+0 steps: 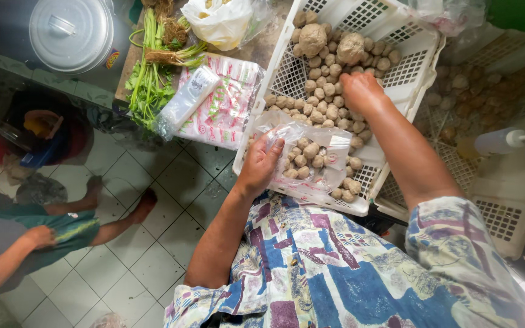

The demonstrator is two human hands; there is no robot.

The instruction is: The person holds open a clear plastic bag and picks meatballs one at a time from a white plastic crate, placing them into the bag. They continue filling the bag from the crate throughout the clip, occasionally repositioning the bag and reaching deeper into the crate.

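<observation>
Left hand (261,163), frame centre, grips the open mouth of a clear plastic bag (311,159) partly filled with meatballs. Right hand (360,91), upper centre, closes its fingers on meatballs (323,91) heaped in the white perforated basket (408,73). The bag rests on the basket's lower edge.

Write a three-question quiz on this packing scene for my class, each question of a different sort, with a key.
1. True or false: the left hand holds a clear plastic bag partly filled with meatballs.
2. Where is the right hand? A) on the pot lid B) among the meatballs in the white crate C) on the squeeze bottle
3. Fill in: green ____ lie left of the crate, beside the stack of plastic bags.

Key: 1 true; 2 B; 3 herbs.
</observation>
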